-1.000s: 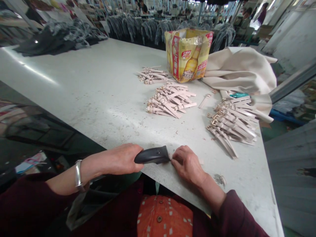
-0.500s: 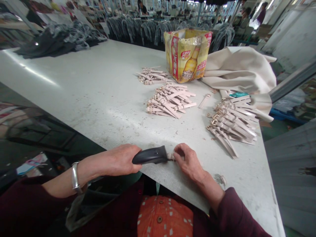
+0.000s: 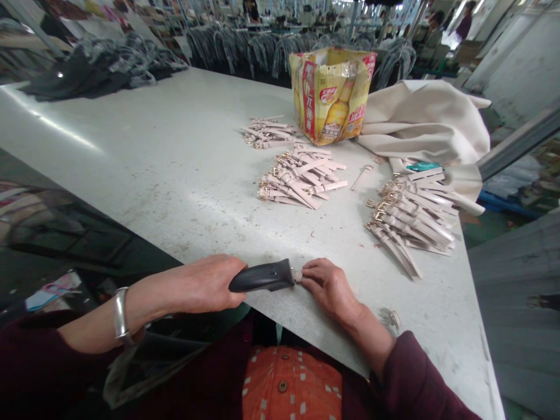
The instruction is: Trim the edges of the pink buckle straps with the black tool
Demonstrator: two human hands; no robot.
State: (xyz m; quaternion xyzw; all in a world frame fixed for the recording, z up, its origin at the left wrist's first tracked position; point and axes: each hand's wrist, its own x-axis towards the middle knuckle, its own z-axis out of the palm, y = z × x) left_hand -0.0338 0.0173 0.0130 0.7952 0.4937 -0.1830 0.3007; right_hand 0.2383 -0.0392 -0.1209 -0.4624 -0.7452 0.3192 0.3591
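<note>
Beyond the right hand, yellow carton with Chinese lettering.

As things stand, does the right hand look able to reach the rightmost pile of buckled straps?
Probably yes: nothing blocks the tabletop between the right hand and that strap pile. Its fingertips seem to pinch a pale strip at the black tool, so they may need to let go first.

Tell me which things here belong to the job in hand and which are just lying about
Likely in the job:
black handheld tool, in the left hand
pale strap, at the right hand
piled buckled straps, similarly pale

Apparently just lying about:
yellow beer carton
cream sheet material
small teal item
dark heap, far left
</note>
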